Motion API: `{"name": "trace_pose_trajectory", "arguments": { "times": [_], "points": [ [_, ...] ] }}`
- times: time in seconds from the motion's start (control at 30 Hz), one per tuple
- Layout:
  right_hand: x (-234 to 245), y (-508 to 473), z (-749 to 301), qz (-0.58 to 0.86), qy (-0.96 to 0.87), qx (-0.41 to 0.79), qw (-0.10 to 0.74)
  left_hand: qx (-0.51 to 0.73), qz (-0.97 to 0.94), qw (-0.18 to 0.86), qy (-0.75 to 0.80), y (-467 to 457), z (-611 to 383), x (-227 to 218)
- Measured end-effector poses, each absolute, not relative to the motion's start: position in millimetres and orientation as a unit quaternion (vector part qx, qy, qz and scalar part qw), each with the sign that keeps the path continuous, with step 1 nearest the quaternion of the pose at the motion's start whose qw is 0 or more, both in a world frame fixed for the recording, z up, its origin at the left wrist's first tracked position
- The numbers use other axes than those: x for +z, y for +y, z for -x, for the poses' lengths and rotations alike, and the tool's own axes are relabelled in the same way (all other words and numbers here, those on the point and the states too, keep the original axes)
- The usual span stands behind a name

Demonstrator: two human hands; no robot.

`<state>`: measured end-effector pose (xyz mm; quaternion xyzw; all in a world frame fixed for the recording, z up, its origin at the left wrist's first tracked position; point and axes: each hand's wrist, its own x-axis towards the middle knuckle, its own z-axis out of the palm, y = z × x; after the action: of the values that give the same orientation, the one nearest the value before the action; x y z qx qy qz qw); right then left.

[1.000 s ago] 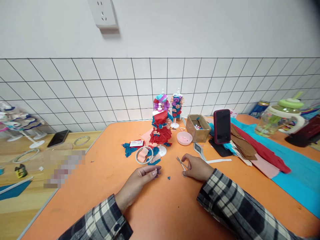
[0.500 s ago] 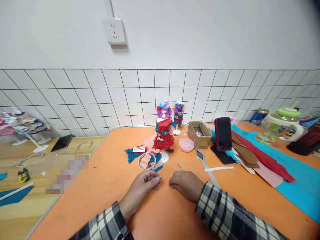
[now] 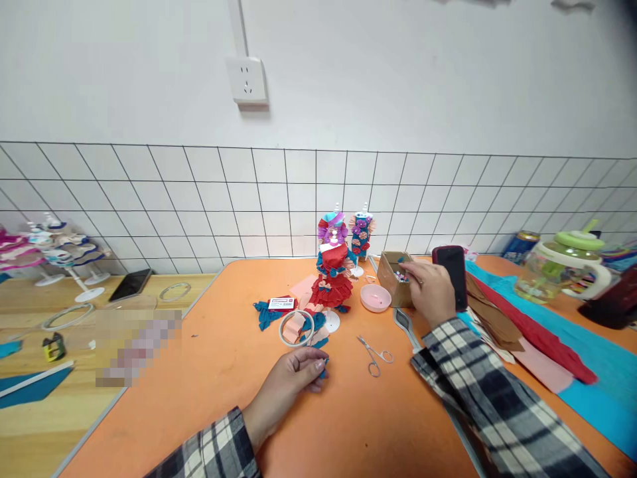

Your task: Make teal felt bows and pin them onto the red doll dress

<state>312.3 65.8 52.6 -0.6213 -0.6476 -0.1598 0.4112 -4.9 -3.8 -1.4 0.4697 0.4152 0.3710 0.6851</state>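
"While the left hand (image 3: 292, 373) pinches a blue scrap (image 3: 325, 367) left of the scissors (image 3: 371, 351), where's the right hand (image 3: 432, 289)?"

"Farther right, at the cardboard box (image 3: 394, 291); its grip, I can't tell."

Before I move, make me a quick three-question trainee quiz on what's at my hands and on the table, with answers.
1. True or false: the scissors lie on the orange table.
2. Which hand is at the cardboard box?
3. Fill in the blank: the left hand pinches a small ____ scrap at its fingertips.

Key:
1. True.
2. The right hand.
3. Blue.
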Motion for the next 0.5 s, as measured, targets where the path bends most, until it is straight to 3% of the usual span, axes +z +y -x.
{"name": "trace_pose_trajectory", "arguments": {
  "times": [0.1, 0.2, 0.27, 0.5],
  "points": [
    [33.9, 30.3, -271.9, 0.584, -0.647, -0.040, 0.488, 0.369, -0.444, 0.705, 0.413, -6.6, 3.5, -1.0],
    [18.9, -2.2, -225.4, 0.536, -0.692, 0.213, 0.434, 0.365, -0.423, 0.721, 0.409, -10.0, 1.1, 0.3],
    [13.2, -15.3, -201.0, 0.503, -0.682, 0.318, 0.424, 0.363, -0.419, 0.726, 0.407, -11.9, -0.6, 1.4],
    [1.1, -22.3, -176.6, 0.519, -0.595, 0.456, 0.410, 0.362, -0.433, 0.720, 0.404, -14.6, -5.0, 1.0]
  ]
}}
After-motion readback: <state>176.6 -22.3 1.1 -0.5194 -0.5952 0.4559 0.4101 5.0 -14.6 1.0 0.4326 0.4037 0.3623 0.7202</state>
